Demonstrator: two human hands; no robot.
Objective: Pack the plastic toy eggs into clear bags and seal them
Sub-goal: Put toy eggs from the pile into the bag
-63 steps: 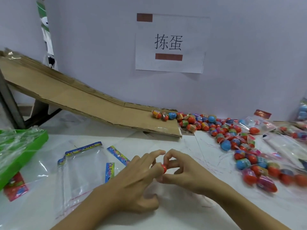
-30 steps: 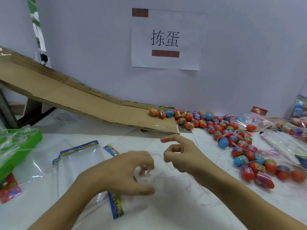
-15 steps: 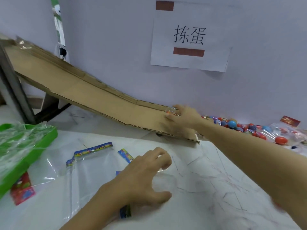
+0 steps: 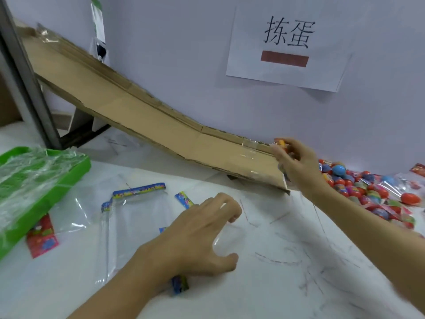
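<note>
Head view, right hand (image 4: 296,162) gripping orange-yellow egg (image 4: 281,142), left hand (image 4: 197,236) pinching clear bag (image 4: 232,236).

Ramp (image 4: 142,116) slopes behind bags (image 4: 135,217); eggs (image 4: 368,187) right, tray (image 4: 76,166) left.

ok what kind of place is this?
Likely a small hand-packing workstation. A slanted brown cardboard chute feeds a pile of colourful plastic toy eggs onto the white table, empty clear plastic bags lie ready, and a printed paper sign labels the station.
</note>
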